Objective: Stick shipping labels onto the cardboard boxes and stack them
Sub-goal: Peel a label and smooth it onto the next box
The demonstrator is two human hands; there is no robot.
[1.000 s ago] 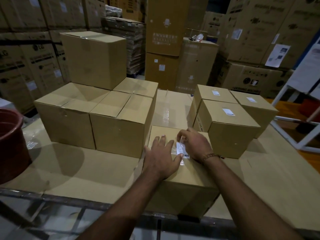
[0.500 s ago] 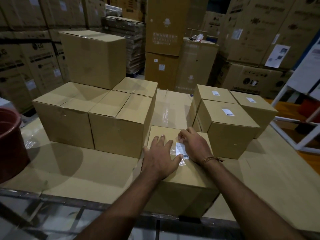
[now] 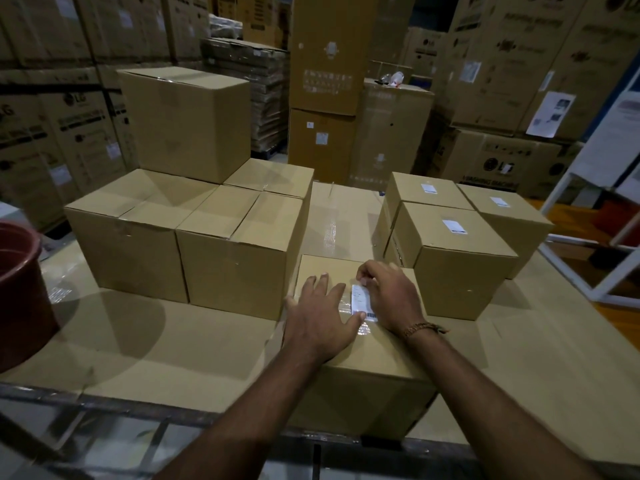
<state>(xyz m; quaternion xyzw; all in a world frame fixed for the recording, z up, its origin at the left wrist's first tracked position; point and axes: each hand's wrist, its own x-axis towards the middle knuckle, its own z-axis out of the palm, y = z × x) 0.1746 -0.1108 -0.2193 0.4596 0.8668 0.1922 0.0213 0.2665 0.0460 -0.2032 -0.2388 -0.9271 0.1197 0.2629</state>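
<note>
A cardboard box [image 3: 367, 379] stands at the near edge of the table, right in front of me. On its taped top lies a white shipping label [image 3: 361, 300] with a barcode. My left hand [image 3: 320, 315] lies flat on the box top, its thumb touching the label's lower edge. My right hand [image 3: 389, 294] rests on the label's right side, with fingertips curled down onto the label's upper end. Three labelled boxes [image 3: 457, 254] stand at the right. Several unlabelled boxes [image 3: 235, 251] stand at the left, one [image 3: 187, 123] stacked on top.
The table [image 3: 156, 344] is covered with cardboard sheets. A dark red bucket [image 3: 20, 292] stands at its left edge. A white frame [image 3: 602, 271] stands on the floor at the right. Large warehouse cartons [image 3: 325, 77] fill the background.
My right hand's fingers have shifted slightly along the label's upper end. The left hand and the box have stayed in place.
</note>
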